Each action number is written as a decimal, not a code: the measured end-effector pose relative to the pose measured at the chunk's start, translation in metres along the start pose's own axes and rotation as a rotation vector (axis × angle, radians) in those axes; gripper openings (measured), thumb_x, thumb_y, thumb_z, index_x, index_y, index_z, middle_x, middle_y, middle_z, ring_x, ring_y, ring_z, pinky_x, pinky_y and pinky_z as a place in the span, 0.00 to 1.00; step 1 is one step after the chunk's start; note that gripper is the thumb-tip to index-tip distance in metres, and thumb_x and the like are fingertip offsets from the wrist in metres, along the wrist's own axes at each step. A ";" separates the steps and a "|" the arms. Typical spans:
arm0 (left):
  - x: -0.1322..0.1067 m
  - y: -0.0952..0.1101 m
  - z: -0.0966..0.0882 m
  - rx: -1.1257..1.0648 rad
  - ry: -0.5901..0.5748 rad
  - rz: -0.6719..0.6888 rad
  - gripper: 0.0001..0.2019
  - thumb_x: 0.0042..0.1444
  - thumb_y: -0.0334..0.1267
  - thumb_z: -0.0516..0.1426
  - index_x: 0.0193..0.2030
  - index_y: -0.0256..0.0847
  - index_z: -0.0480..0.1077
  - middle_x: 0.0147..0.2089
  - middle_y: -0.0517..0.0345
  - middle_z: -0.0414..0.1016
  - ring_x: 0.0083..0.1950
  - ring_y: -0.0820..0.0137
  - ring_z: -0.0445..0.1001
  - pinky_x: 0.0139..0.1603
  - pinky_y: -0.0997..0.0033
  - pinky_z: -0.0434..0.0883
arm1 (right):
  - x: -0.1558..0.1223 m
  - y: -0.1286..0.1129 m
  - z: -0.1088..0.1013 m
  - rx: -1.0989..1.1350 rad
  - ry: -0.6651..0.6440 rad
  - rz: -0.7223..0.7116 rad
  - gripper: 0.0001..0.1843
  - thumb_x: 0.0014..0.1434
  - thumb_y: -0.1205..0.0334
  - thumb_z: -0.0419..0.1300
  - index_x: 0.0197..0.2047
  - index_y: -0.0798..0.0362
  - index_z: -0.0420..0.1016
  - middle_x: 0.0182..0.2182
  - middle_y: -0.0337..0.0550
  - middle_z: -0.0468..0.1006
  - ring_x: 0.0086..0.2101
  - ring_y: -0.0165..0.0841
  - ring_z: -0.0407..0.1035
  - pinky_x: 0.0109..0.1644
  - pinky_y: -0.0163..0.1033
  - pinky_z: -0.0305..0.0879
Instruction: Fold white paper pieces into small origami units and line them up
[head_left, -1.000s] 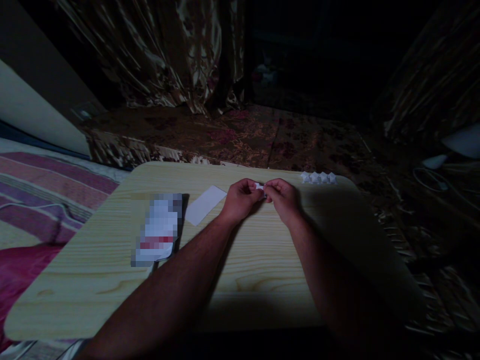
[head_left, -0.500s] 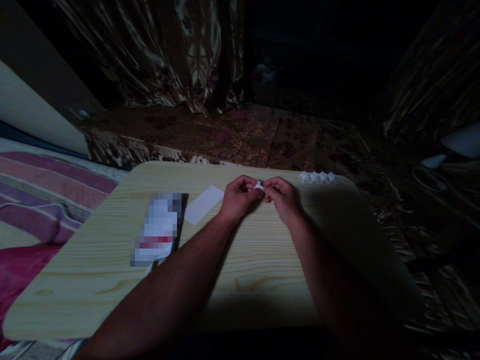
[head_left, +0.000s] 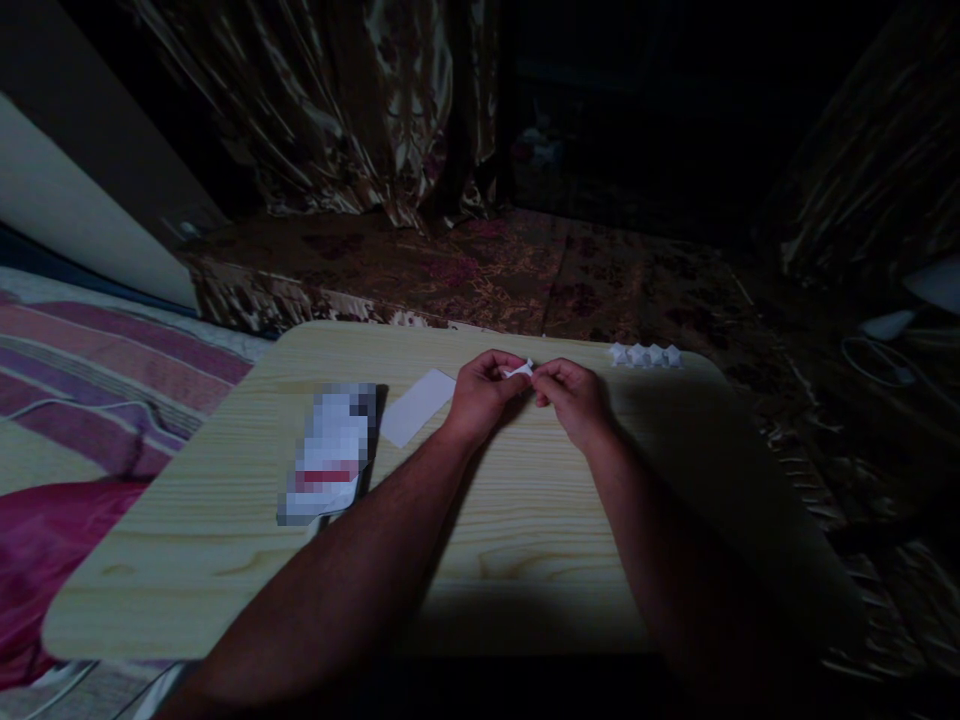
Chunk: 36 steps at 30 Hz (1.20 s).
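Observation:
Over the far middle of a light wooden table [head_left: 225, 540], my left hand [head_left: 480, 395] and my right hand [head_left: 574, 395] meet with fingertips pinched together. Between them sits a small white folded paper piece [head_left: 520, 370], held by both hands. Each hand is closed on it, and most of the paper is hidden by my fingers. A white paper strip [head_left: 417, 406] lies flat on the table just left of my left hand.
Several small white paper stars [head_left: 645, 355] stand in a row at the table's far right edge. A blurred white packet [head_left: 334, 455] lies left of the strip. Striped bedding [head_left: 97, 370] is at left, patterned dark fabric [head_left: 465, 265] and curtains behind.
My hands have stayed together on the paper piece, fingers shifting slightly. The view has drifted a little, so everything sits slightly further right.

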<state>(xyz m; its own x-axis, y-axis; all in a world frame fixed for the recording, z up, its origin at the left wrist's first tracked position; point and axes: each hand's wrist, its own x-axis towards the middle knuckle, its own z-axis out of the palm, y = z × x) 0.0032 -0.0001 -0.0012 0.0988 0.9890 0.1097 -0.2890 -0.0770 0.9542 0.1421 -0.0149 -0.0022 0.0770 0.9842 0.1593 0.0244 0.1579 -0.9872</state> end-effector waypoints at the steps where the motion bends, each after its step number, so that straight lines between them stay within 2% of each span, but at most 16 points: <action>1: 0.000 0.000 0.000 0.004 0.003 -0.005 0.14 0.39 0.37 0.67 0.34 0.36 0.72 0.30 0.59 0.76 0.28 0.75 0.71 0.31 0.75 0.67 | 0.000 0.000 0.000 0.002 -0.004 0.001 0.08 0.49 0.57 0.63 0.29 0.53 0.72 0.19 0.34 0.71 0.20 0.26 0.64 0.25 0.33 0.59; 10: 0.000 0.000 0.000 -0.010 0.012 -0.012 0.14 0.37 0.35 0.67 0.32 0.36 0.72 0.30 0.59 0.76 0.28 0.76 0.71 0.32 0.75 0.67 | 0.001 0.000 0.001 0.011 -0.018 0.009 0.08 0.48 0.58 0.62 0.29 0.54 0.73 0.18 0.34 0.71 0.20 0.27 0.64 0.26 0.33 0.59; 21: 0.000 -0.003 -0.002 -0.023 -0.007 0.016 0.13 0.40 0.35 0.67 0.34 0.37 0.72 0.29 0.60 0.74 0.27 0.77 0.69 0.31 0.76 0.66 | 0.001 0.000 0.002 0.044 -0.011 0.000 0.07 0.48 0.59 0.62 0.29 0.54 0.73 0.19 0.34 0.71 0.20 0.26 0.63 0.26 0.33 0.59; 29: -0.003 0.002 0.001 0.028 -0.076 0.039 0.13 0.41 0.36 0.67 0.32 0.37 0.70 0.29 0.60 0.74 0.28 0.77 0.69 0.31 0.76 0.66 | 0.001 -0.002 0.001 0.123 0.011 0.026 0.08 0.47 0.59 0.64 0.30 0.54 0.74 0.21 0.35 0.73 0.22 0.26 0.66 0.28 0.33 0.63; 36: -0.002 0.000 0.000 0.053 -0.090 0.027 0.14 0.41 0.37 0.67 0.32 0.37 0.70 0.29 0.60 0.73 0.28 0.76 0.70 0.31 0.76 0.66 | 0.002 -0.001 0.001 0.128 0.002 0.026 0.08 0.46 0.59 0.65 0.29 0.54 0.74 0.23 0.36 0.75 0.23 0.27 0.67 0.27 0.33 0.64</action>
<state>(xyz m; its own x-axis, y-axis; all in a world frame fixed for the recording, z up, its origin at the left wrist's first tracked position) 0.0028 -0.0017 -0.0017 0.1775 0.9714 0.1577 -0.2424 -0.1121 0.9637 0.1409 -0.0133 -0.0010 0.0779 0.9879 0.1339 -0.1053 0.1417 -0.9843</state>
